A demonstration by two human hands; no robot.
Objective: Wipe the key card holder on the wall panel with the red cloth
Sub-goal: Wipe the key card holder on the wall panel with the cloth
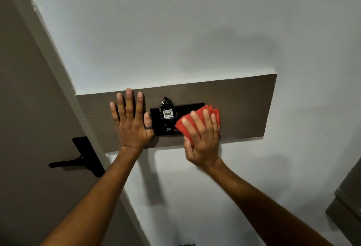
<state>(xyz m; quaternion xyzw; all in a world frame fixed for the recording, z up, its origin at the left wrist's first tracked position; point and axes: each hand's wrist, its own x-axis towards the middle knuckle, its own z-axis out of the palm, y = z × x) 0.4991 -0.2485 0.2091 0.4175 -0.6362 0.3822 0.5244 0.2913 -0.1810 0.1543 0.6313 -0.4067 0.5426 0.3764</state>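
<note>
Two hands meet the wall panel (234, 109) — left hand (130, 120) flat, fingers spread; right hand (203, 138) presses red cloth (187, 126) onto key card holder (158, 126).

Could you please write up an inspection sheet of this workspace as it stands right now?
Surface: brown wall panel on a white wall.
Job's things: black key card holder with a key tag marked 406; red cloth covers its right part.
Clutter: nothing seen.
Grippers: left hand flat and open on the panel beside the holder, ring on the thumb; right hand presses the cloth against the holder.
Cables: nothing seen.
Surroundings: door with black handle at left.
</note>
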